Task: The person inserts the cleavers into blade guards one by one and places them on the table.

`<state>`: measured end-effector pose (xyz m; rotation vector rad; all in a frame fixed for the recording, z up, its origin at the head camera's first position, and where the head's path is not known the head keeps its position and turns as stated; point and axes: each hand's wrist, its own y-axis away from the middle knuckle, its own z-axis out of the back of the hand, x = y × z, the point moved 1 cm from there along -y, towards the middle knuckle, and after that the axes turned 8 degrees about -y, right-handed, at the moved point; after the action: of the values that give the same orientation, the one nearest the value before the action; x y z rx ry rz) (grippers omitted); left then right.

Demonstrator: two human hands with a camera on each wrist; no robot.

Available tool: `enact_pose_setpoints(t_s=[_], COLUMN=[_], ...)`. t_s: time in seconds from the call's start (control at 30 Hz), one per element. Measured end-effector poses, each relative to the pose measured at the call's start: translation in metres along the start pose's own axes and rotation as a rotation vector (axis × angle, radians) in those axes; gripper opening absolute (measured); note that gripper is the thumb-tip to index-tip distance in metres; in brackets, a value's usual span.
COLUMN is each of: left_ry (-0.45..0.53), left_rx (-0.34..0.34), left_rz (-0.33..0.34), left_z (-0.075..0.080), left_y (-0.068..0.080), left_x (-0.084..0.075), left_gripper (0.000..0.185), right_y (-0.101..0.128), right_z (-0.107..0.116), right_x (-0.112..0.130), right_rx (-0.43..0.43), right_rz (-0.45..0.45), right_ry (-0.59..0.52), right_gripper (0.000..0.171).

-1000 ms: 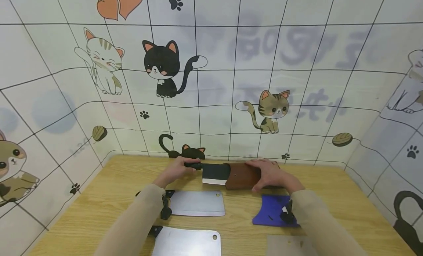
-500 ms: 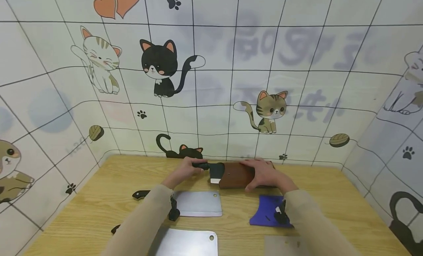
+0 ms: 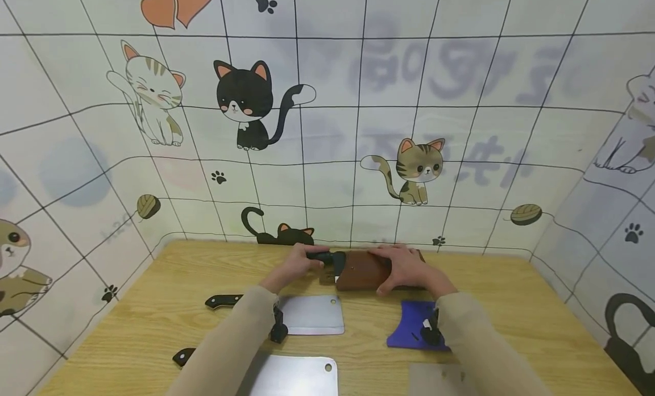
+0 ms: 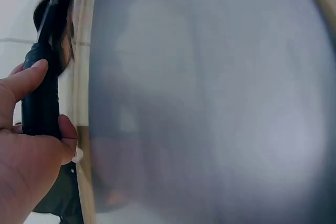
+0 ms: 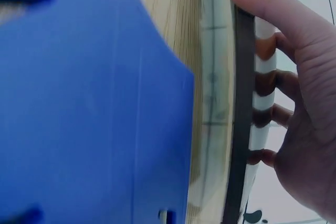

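Head view: near the tabletop's [image 3: 153, 305] far edge, left hand [image 3: 295, 266] grips the black cleaver handle [image 3: 319, 257], right hand [image 3: 404, 268] clamps the brown sheath [image 3: 360, 271]. Left wrist: fingers [image 4: 26, 80] wrapped round handle. Right wrist: fingers [image 5: 262, 3] curled over sheath edge, blue sheath [image 5: 89, 103] beside.

Landmark: wooden table [image 3: 512, 305].
Near cleaver [image 3: 302, 376]: flat at the table's front edge, hole at its right corner.
Second cleaver [image 3: 312, 315]: flat, just behind the near cleaver, black handle pointing left.
Blue sheath [image 3: 409, 325]: on the table, right of the second cleaver.
Cat-print wall [image 3: 327, 112]: rises behind the table's far edge.
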<state>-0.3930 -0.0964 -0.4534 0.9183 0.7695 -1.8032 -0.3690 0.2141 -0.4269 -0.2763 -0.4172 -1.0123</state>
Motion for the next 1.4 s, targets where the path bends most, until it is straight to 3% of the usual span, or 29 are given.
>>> enact_pose_setpoints(t_s=[0.23,0.57,0.77,0.93,1.03,1.17,1.4], left_ry=[-0.025,-0.048,-0.096,-0.191,-0.275,-0.324,-0.307], left_rx=[-0.03,0.006,-0.026,-0.032,-0.022,-0.034,-0.01], left_rz=[-0.004,-0.002,0.002,0.034,0.024,-0.024,-0.095], left_z=[-0.006,-0.012,-0.015,-0.014,-0.006,0.019,0.064], left_y=[0.0,-0.001,-0.004,-0.003,-0.003,0.003,0.038], left_x=[-0.006,-0.008,-0.011,-0.017,-0.019,-0.022,-0.028], left_gripper=[0.044,0.046,0.044,0.046,0.052,0.056,0.056], right_y=[-0.004,0.002,0.002,0.001,0.003,0.01,0.042], right_z=[-0.004,-0.012,-0.013,-0.014,-0.012,0.0,0.023], right_x=[0.002,0.001,0.002,0.002,0.0,-0.003,-0.004], right_rx=[-0.003,0.001,0.005,0.017,0.012,-0.033,-0.033], right_rz=[-0.014,-0.025,-0.056,-0.061,-0.053,-0.027,0.056], right_ry=[0.004,0.024,0.019,0.027,0.038,-0.003,-0.2], right_gripper=[0.112,0.11,0.109,0.111,0.112,0.111,0.103])
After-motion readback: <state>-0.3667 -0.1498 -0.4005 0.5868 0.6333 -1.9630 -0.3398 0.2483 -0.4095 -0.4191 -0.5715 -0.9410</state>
